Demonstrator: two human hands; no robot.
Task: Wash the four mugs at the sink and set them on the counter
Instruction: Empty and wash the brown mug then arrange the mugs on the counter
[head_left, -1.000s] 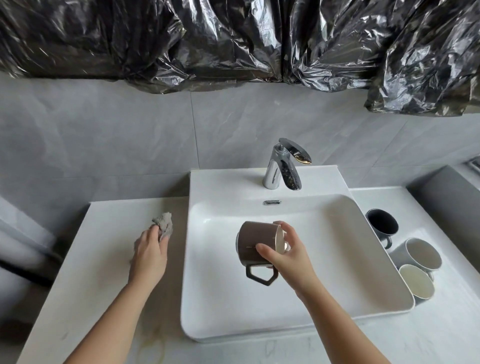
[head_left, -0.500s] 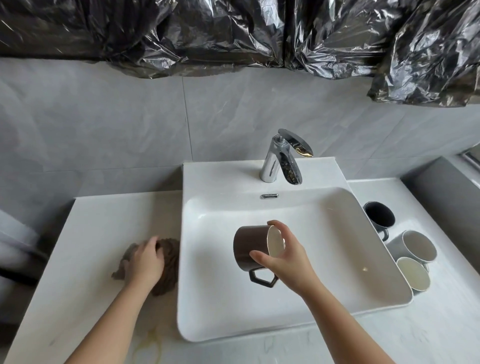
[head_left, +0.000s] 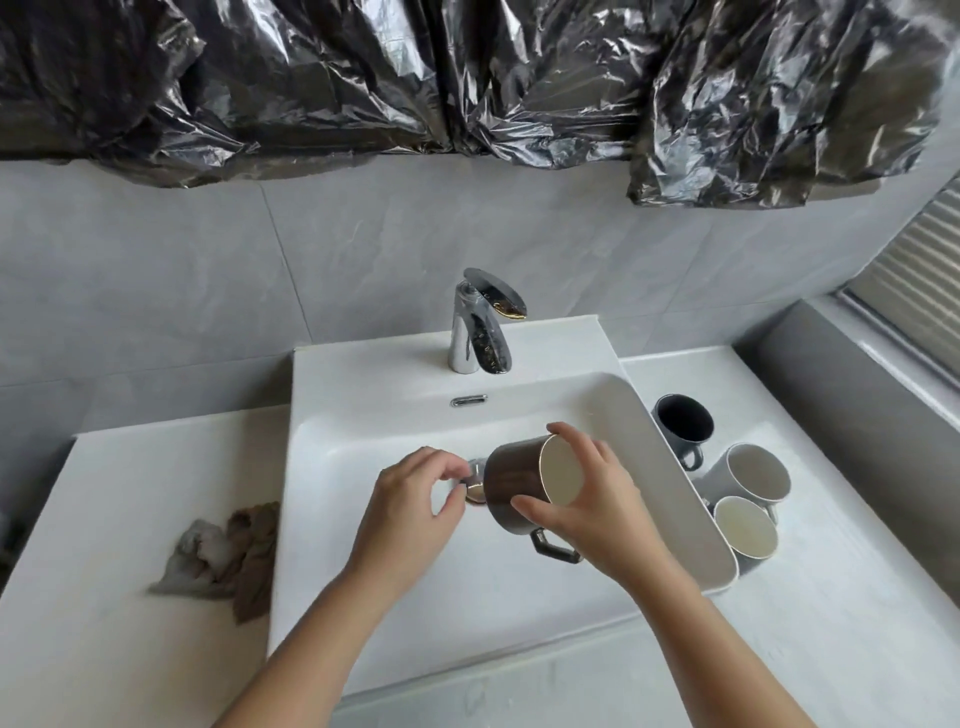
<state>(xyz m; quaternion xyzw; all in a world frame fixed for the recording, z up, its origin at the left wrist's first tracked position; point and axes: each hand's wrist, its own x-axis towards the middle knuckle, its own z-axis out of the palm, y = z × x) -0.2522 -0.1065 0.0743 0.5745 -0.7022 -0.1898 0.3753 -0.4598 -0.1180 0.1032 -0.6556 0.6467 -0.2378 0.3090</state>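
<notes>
My right hand (head_left: 587, 509) grips a brown mug (head_left: 511, 486) by its rim over the white sink (head_left: 358, 374). The mug lies on its side with its pale inside facing right and its handle pointing down. My left hand (head_left: 415, 499) hovers in the basin just left of the mug, holding nothing. Its fingers are loosely curled and the tips are close to the drain stopper (head_left: 474, 491). Three more mugs stand on the counter (head_left: 810, 597) to the right of the sink: a dark one (head_left: 683, 423) at the back and two grey ones (head_left: 753, 478) (head_left: 745, 530) in front.
A crumpled grey-brown cloth (head_left: 228, 551) lies on the left counter beside the sink. The chrome faucet (head_left: 480, 327) stands behind the basin, with no water running. Black plastic sheeting hangs on the wall above. A grey ledge borders the right counter.
My left hand let go of the cloth on the left counter and moved right into the basin beside the mug. The right hand tilted the mug a little further.
</notes>
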